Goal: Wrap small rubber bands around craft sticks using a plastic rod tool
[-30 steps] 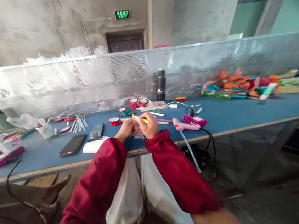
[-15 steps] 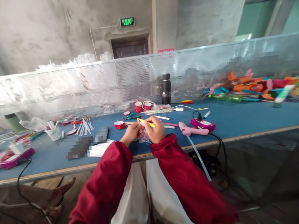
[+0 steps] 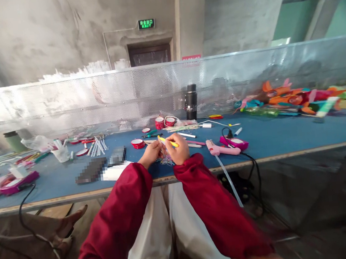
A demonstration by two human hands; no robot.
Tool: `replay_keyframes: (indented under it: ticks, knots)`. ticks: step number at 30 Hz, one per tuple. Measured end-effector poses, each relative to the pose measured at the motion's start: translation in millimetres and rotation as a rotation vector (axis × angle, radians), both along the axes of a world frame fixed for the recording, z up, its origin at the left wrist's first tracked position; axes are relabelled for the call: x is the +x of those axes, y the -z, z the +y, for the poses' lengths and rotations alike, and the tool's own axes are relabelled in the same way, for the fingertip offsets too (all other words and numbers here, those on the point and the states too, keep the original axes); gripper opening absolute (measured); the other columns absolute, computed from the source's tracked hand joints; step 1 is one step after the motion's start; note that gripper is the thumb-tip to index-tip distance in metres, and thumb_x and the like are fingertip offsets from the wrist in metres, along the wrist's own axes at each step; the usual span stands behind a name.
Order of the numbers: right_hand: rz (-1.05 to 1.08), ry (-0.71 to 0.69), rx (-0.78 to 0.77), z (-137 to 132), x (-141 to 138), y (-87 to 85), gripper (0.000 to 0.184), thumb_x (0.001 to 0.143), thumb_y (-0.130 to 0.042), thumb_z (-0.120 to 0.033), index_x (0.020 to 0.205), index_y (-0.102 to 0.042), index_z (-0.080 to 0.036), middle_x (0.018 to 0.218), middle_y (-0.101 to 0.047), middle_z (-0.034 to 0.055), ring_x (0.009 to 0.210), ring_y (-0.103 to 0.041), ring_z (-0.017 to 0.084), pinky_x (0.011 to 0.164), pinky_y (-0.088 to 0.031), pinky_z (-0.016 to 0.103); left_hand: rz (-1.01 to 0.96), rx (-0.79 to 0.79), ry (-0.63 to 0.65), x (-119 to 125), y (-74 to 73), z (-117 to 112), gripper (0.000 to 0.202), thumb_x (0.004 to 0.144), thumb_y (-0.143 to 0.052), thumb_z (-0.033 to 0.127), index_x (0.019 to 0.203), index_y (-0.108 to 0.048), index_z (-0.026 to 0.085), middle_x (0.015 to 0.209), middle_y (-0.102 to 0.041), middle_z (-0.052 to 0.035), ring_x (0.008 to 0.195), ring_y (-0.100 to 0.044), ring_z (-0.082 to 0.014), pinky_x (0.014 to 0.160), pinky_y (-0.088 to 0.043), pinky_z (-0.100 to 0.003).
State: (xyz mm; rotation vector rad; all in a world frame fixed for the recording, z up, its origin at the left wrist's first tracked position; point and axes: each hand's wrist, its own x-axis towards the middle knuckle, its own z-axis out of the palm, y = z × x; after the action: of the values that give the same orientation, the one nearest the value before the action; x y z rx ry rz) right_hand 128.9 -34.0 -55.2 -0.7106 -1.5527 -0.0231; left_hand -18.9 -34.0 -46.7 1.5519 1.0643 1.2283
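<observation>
Just above the table's near edge, my right hand (image 3: 178, 148) is closed around a slim yellow pen-shaped tool (image 3: 172, 142). Its tip points up and left, toward the fingers of my left hand (image 3: 153, 153). Those left fingers are pinched together, and what they hold is too small to make out. Beneath both hands lies a loose pile of thin pale, multicoloured pieces (image 3: 166, 160), partly covered by them. A stack of red-edged tape rolls (image 3: 138, 144) sits just beyond my left hand. White pens (image 3: 194, 145) lie to the right of my right hand.
A pink glue gun (image 3: 224, 148) rests at the right, its long glue stick hanging over the table edge. A black flask (image 3: 191, 103) stands at the back. White paper (image 3: 115, 172), a cup of sticks (image 3: 60, 153) and another person's foot (image 3: 74, 217) are at left.
Both hands stay together in nearly the same place and hold. The whole view has shifted very slightly.
</observation>
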Motion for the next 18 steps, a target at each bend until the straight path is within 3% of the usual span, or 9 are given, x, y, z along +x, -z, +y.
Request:
replay_keyframes:
  ticks: [18]
  knots:
    - [0.009,0.019,-0.017,-0.6,-0.6,-0.3,0.016,0.093,-0.056,-0.033,0.079,-0.058,-0.026,0.077,-0.068,0.0013,0.075,-0.063,0.020,0.072,-0.048,0.033,0.005,0.026,0.015,-1.2,3.0,3.2,0.030,0.100,-0.060,0.036,0.079,-0.059,0.015,0.058,-0.065,0.0014,0.039,-0.054,-0.0073,0.043,-0.038,-0.018]
